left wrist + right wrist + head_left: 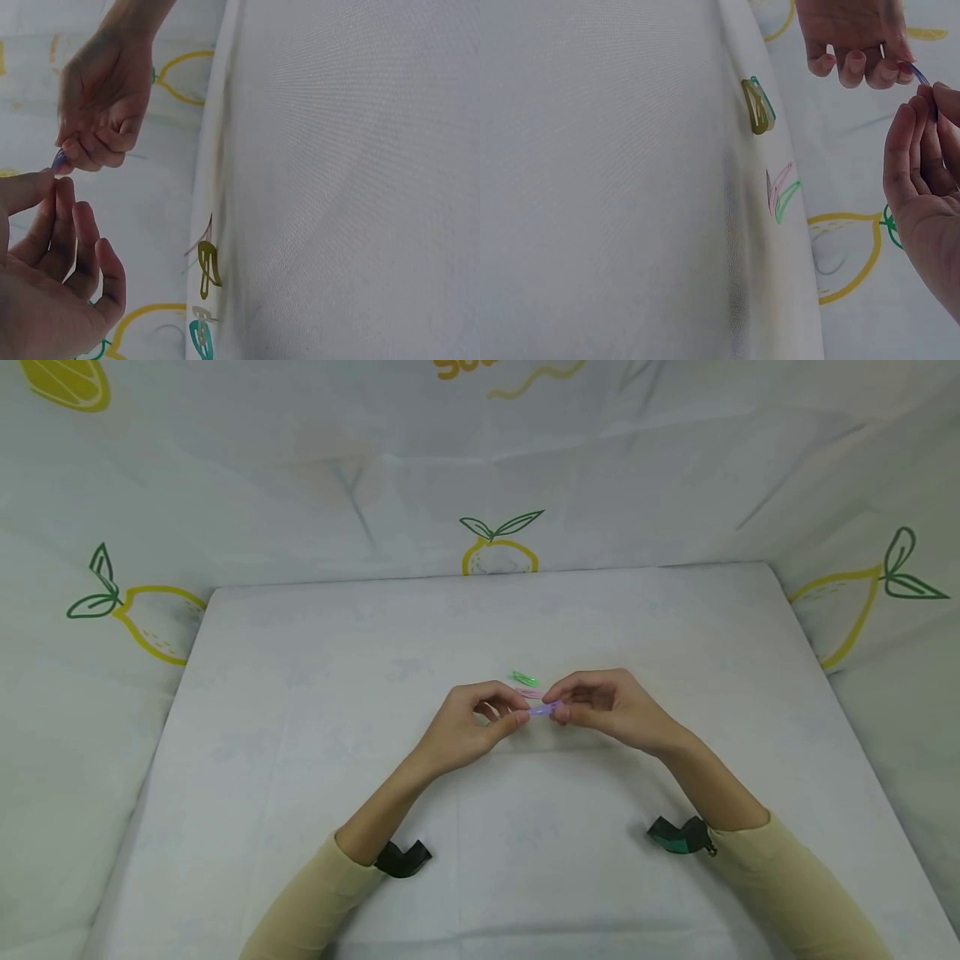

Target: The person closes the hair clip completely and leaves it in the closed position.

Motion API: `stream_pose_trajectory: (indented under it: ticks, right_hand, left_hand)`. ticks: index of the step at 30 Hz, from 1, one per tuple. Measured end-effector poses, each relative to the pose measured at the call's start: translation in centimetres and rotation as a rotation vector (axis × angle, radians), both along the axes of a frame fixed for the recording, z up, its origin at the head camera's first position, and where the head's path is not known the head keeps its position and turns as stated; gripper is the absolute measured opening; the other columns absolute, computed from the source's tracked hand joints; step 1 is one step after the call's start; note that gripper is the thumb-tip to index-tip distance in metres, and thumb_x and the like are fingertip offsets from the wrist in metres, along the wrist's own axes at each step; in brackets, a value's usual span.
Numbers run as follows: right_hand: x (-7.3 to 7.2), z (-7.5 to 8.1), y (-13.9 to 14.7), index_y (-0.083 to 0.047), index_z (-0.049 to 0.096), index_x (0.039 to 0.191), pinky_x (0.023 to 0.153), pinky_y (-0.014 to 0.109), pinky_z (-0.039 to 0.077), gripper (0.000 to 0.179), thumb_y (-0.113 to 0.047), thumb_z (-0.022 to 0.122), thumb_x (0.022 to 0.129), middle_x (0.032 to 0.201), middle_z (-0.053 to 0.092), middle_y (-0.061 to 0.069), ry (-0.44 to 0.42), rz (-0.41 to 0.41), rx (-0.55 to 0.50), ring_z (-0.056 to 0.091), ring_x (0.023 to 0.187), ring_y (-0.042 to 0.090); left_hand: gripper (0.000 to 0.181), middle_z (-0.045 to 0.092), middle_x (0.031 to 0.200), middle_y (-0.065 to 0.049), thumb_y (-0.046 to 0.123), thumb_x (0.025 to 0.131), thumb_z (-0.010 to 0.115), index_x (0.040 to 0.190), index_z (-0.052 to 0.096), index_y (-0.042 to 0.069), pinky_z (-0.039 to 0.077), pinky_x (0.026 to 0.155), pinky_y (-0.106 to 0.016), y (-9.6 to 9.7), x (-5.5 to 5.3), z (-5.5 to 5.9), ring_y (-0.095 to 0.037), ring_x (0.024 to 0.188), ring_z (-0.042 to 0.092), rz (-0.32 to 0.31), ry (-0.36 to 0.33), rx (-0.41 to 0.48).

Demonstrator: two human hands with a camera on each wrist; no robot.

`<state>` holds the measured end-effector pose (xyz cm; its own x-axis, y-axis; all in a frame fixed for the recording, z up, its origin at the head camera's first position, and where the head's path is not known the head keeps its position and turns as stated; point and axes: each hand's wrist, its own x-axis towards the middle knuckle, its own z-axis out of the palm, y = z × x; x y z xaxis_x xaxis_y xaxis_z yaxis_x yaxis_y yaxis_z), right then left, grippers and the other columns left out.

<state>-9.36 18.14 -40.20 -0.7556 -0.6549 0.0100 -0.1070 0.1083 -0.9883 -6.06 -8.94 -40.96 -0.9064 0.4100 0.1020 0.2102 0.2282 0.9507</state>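
A purple snap hair clip (542,710) is held up between the two hands over the middle of the table. My left hand (476,722) pinches one end of it with thumb and index finger. At the other end, my right hand (618,710) grips it between thumb and fingers, covering part of the clip. Just beyond the hands, a green hair clip (525,678) and a pink hair clip (529,693) lie on the table. In the left wrist view an olive hair clip (206,271) and a teal hair clip (201,341) rest on the cloth.
A white cloth covers the table (300,760). White fabric printed with lemons (501,556) hangs round its back and sides. Dark bands (403,860) sit at both wrists, below the sleeves' cuffs.
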Motion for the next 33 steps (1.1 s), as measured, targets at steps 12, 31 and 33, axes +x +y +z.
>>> stream_pose_trajectory:
  ticks: [12, 31, 33]
  right_hand:
    - [0.11, 0.05, -0.15, 0.003, 0.073, 0.121, 0.083, 0.024, 0.063, 0.023, 0.003, 0.073, 0.099, 0.106, 0.076, -0.003, 0.031, -0.045, 0.047, 0.072, 0.093, 0.013]
    - [-0.22, -0.71, -0.1, -0.006, 0.08, 0.112, 0.084, 0.022, 0.06, 0.015, -0.002, 0.077, 0.098, 0.102, 0.078, 0.007, 0.18, -0.089, 0.186, 0.07, 0.087, 0.013]
    - [-0.26, -0.84, -0.08, -0.007, 0.08, 0.111, 0.085, 0.022, 0.06, 0.015, -0.002, 0.077, 0.098, 0.102, 0.078, 0.007, 0.184, -0.083, 0.195, 0.07, 0.087, 0.013]
  left_hand:
    - [0.009, 0.082, 0.096, -0.002, 0.018, 0.099, 0.079, 0.104, 0.081, 0.012, 0.058, 0.088, -0.042, -0.09, 0.11, -0.14, -0.012, 0.089, 0.068, 0.072, 0.09, -0.051]
    - [0.004, 0.082, 0.093, 0.004, 0.018, 0.097, 0.082, 0.099, 0.083, 0.015, 0.06, 0.081, -0.037, -0.08, -0.1, -0.66, -0.016, 0.089, 0.07, 0.102, 0.309, -0.309]
    - [0.004, 0.082, 0.093, 0.005, 0.019, 0.096, 0.083, 0.098, 0.084, 0.015, 0.06, 0.08, -0.035, 0.0, -0.15, -0.66, -0.016, 0.089, 0.071, 0.099, 0.333, -0.344]
